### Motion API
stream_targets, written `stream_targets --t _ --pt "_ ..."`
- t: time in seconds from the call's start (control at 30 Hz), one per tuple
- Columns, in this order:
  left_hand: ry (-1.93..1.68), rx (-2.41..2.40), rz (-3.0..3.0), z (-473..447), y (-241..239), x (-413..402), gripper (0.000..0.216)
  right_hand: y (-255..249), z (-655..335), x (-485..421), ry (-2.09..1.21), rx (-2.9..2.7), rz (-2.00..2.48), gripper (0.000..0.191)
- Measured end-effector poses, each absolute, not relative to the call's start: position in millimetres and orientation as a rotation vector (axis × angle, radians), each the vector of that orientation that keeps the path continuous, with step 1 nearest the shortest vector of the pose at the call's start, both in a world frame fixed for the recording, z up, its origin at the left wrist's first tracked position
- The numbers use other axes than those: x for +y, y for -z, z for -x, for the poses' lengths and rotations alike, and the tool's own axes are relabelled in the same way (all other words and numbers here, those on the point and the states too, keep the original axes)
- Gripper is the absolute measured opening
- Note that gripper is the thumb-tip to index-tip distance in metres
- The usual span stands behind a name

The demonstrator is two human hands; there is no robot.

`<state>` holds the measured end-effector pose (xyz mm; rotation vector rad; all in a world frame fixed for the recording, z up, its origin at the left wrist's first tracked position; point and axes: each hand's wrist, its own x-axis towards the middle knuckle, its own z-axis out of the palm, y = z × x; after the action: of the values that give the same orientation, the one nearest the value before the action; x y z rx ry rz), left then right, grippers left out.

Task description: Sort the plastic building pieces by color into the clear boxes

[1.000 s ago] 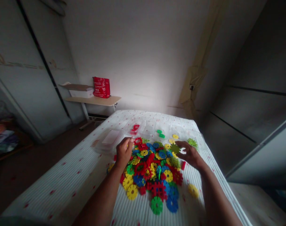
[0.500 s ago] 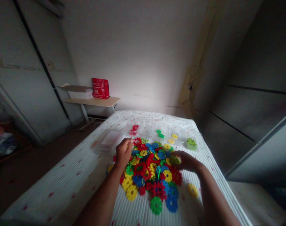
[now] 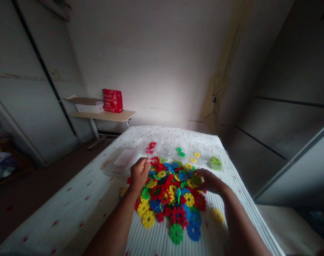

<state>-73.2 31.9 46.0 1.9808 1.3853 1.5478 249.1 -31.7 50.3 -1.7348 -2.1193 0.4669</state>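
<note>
A heap of plastic building pieces (image 3: 167, 185) in red, yellow, blue and green lies on the bed, notched discs and square grids among them. At the heap's left edge, my left hand (image 3: 138, 175) is closed, fingertips pinched together; a speck of yellow shows there, too small to name. My right hand (image 3: 211, 182) curls at the heap's right side around a light green plastic piece (image 3: 197, 179), partly hidden by the fingers. Behind the heap, clear plastic compartments hold red pieces (image 3: 151, 147), green discs (image 3: 181, 154), yellow discs (image 3: 196, 155) and light green pieces (image 3: 216, 163).
A clear plastic container (image 3: 115, 172) lies left of the heap. One yellow disc (image 3: 217, 215) sits apart near my right forearm. Beyond the bed (image 3: 97, 206), a small table (image 3: 127, 115) bears a red bag (image 3: 112, 101) and a white box (image 3: 89, 107).
The view shifts very slightly. My right hand, with the light green piece, has moved a little left; my left hand stays pinched in nearly the same spot.
</note>
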Motion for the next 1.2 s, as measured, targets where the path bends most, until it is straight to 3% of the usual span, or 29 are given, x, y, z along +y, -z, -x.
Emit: stream_targets --t 0.17,0.3,0.53,0.73,0.9,1.2 --pt "-1.546 1.365 -1.986 73.0 -46.5 31.9 0.031 -67.7 -288.7 -25.0 0.219 -1.847 1.820 0.055" --pt "-1.549 1.352 -1.979 72.3 -47.7 30.1 0.030 -84.3 -321.2 -17.6 0.488 -1.595 2.042 0.053" --pt "-1.540 1.361 -1.980 73.2 -47.9 30.9 0.030 -93.2 -339.9 -5.2 0.266 -1.591 2.283 0.052" --pt "-1.533 1.362 -1.986 72.6 -47.7 31.5 0.031 -88.1 -319.9 -14.7 0.453 -1.469 2.003 0.032" --pt "-1.522 1.356 -1.927 71.5 -48.6 29.7 0.031 -72.9 -279.8 -21.3 0.462 -1.544 1.804 0.034" --pt "-1.602 1.143 -1.230 74.7 -48.1 41.5 0.036 -39.1 -247.1 -19.1 0.322 -1.863 1.713 0.029"
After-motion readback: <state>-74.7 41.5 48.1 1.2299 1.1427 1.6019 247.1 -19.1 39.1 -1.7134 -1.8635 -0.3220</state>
